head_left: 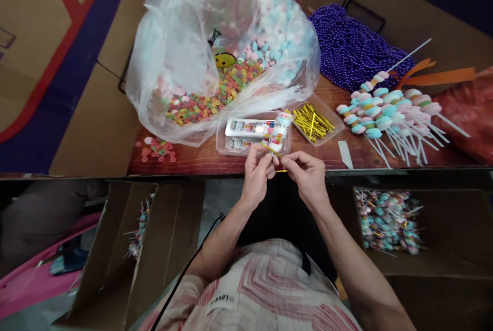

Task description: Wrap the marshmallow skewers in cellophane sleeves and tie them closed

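Two grips, left hand (256, 177) pinching clear-wrapped candy (276, 144), right hand (311, 176) a thin metallic-gold tie (270, 150), could slip before the clear plastic wrapper tray (221, 141) if pressure slackens.

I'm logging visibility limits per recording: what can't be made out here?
Head view:
Lower end of the wrapped pastel candy skewer: behind the bare hands.
Lettering on the white printed plastic wrappers: too small.
Full contents of the left brown cardboard box: blocked by its side.
Glossy red plastic bag: cut by right edge.
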### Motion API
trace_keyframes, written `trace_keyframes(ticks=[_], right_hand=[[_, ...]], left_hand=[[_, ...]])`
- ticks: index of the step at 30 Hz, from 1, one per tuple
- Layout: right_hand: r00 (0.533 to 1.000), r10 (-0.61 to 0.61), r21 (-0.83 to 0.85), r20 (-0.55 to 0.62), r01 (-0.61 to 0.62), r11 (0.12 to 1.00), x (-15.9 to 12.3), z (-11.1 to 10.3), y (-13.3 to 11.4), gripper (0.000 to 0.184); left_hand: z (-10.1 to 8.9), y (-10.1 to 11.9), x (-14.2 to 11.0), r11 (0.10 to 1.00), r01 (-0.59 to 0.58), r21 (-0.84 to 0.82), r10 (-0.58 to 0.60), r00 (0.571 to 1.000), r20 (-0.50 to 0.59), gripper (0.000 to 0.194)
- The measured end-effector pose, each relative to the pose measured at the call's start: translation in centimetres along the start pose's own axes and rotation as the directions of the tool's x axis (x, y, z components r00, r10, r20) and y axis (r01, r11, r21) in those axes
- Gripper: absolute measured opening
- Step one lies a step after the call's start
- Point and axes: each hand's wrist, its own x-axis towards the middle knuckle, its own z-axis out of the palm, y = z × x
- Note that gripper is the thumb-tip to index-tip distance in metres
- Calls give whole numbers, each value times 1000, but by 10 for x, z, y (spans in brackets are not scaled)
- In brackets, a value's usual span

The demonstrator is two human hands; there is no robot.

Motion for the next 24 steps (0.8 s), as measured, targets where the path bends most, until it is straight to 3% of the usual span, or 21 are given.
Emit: trace_keyframes(ticks=[7, 13, 15, 18, 24], right_hand=[[999, 44, 9, 16, -44, 999, -3, -2, 3, 14], [969, 247, 284, 21, -243, 928, -9, 5, 4, 19], [958, 280, 357, 59, -282, 890, -11, 7, 2, 20], [968, 232, 391, 95, -250, 886, -14, 8, 0, 22], [968, 32, 239, 249, -93, 966, -12, -11, 5, 25]], left_hand=[[-5, -11, -5, 995, -52, 86, 49, 998, 37, 31], [-6, -11, -7, 1000, -7, 9, 6, 999, 38, 36], [-4, -6, -10, 999, 49, -10, -48, 998, 49, 38], [-1, 5, -16, 982, 181, -47, -176, 980, 92, 40], [-2, 19, -24, 868, 489, -88, -453, 851, 265, 40]])
